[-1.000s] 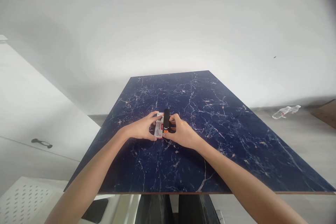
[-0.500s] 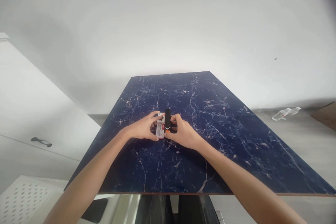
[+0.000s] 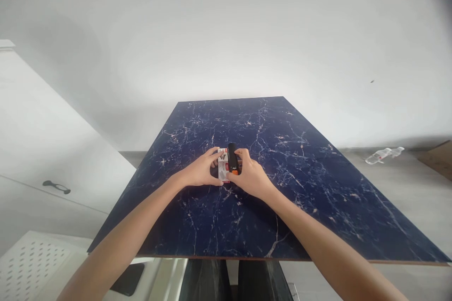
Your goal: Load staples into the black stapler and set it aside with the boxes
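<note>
The left hand [image 3: 201, 172] pinches a small white box [image 3: 222, 170]; the right hand [image 3: 251, 176] grips a black stapler [image 3: 232, 161] beside it, mid-counter [image 3: 300, 183]. Such cramped fingertip holds could let either slip.

We see our two bare forearms, sleeveless to the frame's edge, ending in the left hand [image 3: 202, 172] and right hand [image 3: 251, 178], ringless and watchless.
</note>
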Tool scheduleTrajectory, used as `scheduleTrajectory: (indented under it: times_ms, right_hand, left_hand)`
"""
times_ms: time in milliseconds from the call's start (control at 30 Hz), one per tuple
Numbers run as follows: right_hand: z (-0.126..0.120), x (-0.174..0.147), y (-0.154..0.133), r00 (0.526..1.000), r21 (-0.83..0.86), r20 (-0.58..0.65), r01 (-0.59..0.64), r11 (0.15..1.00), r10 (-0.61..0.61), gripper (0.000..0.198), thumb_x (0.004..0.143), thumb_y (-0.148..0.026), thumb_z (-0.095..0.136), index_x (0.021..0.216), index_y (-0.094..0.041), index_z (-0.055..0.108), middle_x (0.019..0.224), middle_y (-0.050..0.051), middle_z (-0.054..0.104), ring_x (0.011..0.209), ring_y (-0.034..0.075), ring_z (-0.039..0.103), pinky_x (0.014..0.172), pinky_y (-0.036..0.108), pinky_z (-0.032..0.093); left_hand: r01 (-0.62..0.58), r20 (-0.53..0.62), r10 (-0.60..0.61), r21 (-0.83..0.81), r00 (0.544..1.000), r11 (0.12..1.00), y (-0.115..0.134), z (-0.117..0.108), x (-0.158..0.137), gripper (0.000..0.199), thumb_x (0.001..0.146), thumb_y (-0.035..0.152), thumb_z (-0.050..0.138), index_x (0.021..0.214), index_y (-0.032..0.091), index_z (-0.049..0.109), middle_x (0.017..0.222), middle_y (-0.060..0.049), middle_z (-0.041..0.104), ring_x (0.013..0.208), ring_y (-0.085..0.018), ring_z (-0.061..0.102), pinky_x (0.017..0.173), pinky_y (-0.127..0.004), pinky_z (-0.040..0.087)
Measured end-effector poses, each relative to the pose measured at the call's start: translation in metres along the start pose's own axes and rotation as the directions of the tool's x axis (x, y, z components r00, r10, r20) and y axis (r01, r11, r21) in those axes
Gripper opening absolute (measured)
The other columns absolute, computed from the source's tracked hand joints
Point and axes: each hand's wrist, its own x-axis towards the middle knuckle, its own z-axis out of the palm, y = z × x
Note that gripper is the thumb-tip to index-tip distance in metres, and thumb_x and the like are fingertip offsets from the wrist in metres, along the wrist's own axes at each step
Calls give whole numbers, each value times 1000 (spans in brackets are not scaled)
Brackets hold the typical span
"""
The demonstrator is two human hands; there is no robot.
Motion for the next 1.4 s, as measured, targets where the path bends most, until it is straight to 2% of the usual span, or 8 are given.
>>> scheduleTrajectory:
  times_ms: [133,233,333,500,700,933,1133,1400]
  right_hand:
    - [-4,2,1,999,-39,-34,-6,999,4,66,78,-25,67,137,-25,38,114,9,71,87,26,70,74,33,49]
    - [-6,3,2,999,-44,-52,6,999,-8,70,77,-24,68,140,-26,38,115,8,72,92,27,71,78,34,50]
    - [-6,4,3,998,-42,-55,7,999,-9,73,76,-24,68,143,-26,38,119,10,71,99,28,71,81,35,50]
    - [-9,3,3,999,-54,-36,16,998,-18,75,77,-24,66,146,-25,37,119,10,70,93,27,70,76,34,49]
    - [-10,3,0,1000,-50,-25,-3,999,2,76,77,-25,65,147,-25,37,116,10,71,88,26,69,72,32,48]
    - [-14,4,1,998,-112,-51,-36,993,31,77,76,-22,65,148,-24,39,111,9,73,87,27,69,72,32,46]
    - [-43,7,18,988,-197,-116,-122,973,100,75,77,-24,63,149,-22,41,114,12,73,93,30,71,75,34,49]
    - [-103,9,83,918,-229,-340,-292,929,205,65,78,-28,62,142,-24,49,121,9,73,105,33,69,85,39,52]
  left_hand:
    - [-12,-13,13,33,1000,999,1,3,10,110,70,63,81,162,37,25,167,-11,22,128,-39,56,94,-48,56]
    - [-2,-32,5,85,999,996,1,4,13,115,67,67,82,162,34,25,167,-12,22,146,-45,34,110,-57,43]
    - [16,-38,-11,130,999,991,0,5,14,116,69,70,79,163,33,22,169,-12,20,152,-46,18,118,-64,31]
    - [14,-39,-10,124,999,992,-1,9,11,112,72,70,76,163,35,22,170,-9,15,153,-46,18,118,-61,34]
    - [23,-61,-14,141,998,990,-4,13,8,109,74,70,74,163,33,23,170,-10,14,154,-45,16,119,-63,29]
    - [-11,-112,26,136,993,991,-4,18,16,111,70,69,78,161,30,29,168,-13,22,152,-42,22,121,-60,28]
    - [-57,-97,70,133,993,989,12,33,60,114,69,74,75,161,25,28,167,-15,24,153,-41,22,122,-57,27]
    - [-202,-53,206,81,977,976,56,74,160,117,68,75,75,161,21,29,166,-16,27,153,-41,22,121,-54,29]
